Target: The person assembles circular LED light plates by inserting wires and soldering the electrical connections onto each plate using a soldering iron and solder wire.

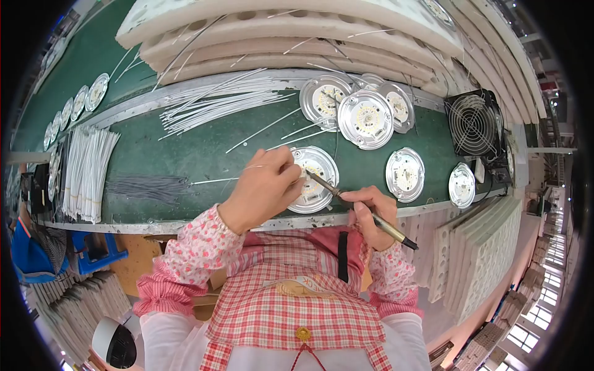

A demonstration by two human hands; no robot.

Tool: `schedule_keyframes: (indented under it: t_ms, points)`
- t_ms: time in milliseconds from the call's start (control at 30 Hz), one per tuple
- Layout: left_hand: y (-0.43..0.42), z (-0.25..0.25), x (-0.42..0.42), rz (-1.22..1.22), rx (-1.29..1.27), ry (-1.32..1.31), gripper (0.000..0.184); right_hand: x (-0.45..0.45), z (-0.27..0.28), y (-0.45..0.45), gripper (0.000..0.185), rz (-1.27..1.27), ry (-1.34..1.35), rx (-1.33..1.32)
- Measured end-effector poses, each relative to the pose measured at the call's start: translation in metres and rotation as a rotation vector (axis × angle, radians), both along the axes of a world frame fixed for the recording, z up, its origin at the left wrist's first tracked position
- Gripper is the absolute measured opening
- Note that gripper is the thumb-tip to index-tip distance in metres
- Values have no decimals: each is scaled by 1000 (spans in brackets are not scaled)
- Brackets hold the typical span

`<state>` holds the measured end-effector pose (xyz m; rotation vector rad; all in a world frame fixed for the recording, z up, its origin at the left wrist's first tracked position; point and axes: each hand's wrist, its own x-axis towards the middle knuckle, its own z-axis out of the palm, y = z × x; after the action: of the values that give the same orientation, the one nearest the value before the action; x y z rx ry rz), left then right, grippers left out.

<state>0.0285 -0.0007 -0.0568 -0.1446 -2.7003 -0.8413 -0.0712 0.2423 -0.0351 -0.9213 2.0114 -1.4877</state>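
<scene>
A round silver disc (319, 196) with a white LED board lies on the green bench in front of me. My left hand (266, 185) is closed at its left side, pinching a thin white wire (213, 180) that trails to the left. In my right hand (373, 213) is a pen-shaped soldering iron (387, 227), its tip touching or just above the middle of the board. Grey wires (147, 188) lie to the left of my left hand, and loose white wires (229, 99) are spread behind it.
Several more discs (365, 119) overlap behind the board, and others (405, 175) lie to the right. A black fan (474, 123) stands at the back right. Bundled white wires (90, 173) are at the left. Stacked pale foam trays (291, 37) rise along the back.
</scene>
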Motion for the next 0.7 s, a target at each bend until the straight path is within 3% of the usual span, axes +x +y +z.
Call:
schedule_keyframes:
  t_ms: [67, 167, 433, 533, 667, 700]
  points:
    - [0, 2, 12, 41, 35, 34, 32, 3, -4, 0, 25, -44, -74, -19]
    - [-5, -1, 22, -40, -149, 70, 52, 9, -8, -2, 27, -63, -92, -69]
    - [-6, 4, 25, -77, -247, 35, 56, 28, -3, 3, 26, -248, -223, -153]
    - [-4, 5, 26, -73, -247, 26, 56, 28, -2, -2, 24, -231, 117, 25]
    - [-4, 5, 26, -72, -263, 20, 56, 32, -13, -35, 73, -210, 803, 209]
    - [-4, 5, 26, -76, -269, 30, 56, 34, -12, -41, 81, -185, 780, 227]
